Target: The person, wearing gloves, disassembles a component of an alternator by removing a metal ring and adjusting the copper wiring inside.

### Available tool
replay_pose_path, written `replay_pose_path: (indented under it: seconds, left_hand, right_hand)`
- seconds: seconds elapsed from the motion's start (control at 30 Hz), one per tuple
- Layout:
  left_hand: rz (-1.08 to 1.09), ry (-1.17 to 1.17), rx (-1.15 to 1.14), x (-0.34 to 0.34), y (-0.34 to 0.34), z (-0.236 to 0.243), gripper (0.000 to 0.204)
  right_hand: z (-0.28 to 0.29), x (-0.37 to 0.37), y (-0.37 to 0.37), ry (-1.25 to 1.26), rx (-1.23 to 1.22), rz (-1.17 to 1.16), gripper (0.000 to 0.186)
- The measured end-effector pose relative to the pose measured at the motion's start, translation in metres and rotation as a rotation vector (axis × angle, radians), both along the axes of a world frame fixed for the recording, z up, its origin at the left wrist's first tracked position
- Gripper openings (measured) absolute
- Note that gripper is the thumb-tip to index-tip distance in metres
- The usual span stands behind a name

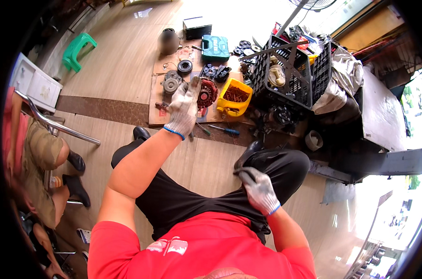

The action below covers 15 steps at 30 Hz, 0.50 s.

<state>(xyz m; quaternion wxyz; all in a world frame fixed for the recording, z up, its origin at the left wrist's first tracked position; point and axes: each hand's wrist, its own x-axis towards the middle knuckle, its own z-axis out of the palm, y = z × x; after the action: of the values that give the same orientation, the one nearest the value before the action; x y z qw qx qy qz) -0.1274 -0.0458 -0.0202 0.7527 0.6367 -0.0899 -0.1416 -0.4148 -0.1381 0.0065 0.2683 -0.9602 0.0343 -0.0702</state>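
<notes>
Reaching forward over the cardboard, my left hand wears a soiled white knit glove with a blue cuff. Its fingers are stretched out, and the dirty fingertips are at the left edge of a red round machine part. I cannot tell whether they touch it. A round grey metal part lies just left of these fingers. My right hand, gloved the same way, rests over my bent right leg with fingers extended and nothing visible in them. To the right of the red part stands a cut yellow container of rusty-looking small pieces.
Beyond lie a black ring, a teal tool case and a black box. Screwdrivers lie near my feet. Black crates stand at right, a green stool far left. Another person's legs are at left.
</notes>
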Motion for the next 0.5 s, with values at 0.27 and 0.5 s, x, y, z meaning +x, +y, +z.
replay_pose_path:
  seconds: [0.27,0.5]
  left_hand:
    - [-0.088,-0.033,-0.135,0.006,0.006,-0.006,0.045]
    - [-0.18,-0.323,0.088,-0.009,0.012,0.012,0.041]
  right_hand:
    - [0.037,-0.009,-0.004,0.45,0.477,-0.324,0.062]
    - [0.017,0.096,-0.037,-0.181,0.195,-0.288,0.07]
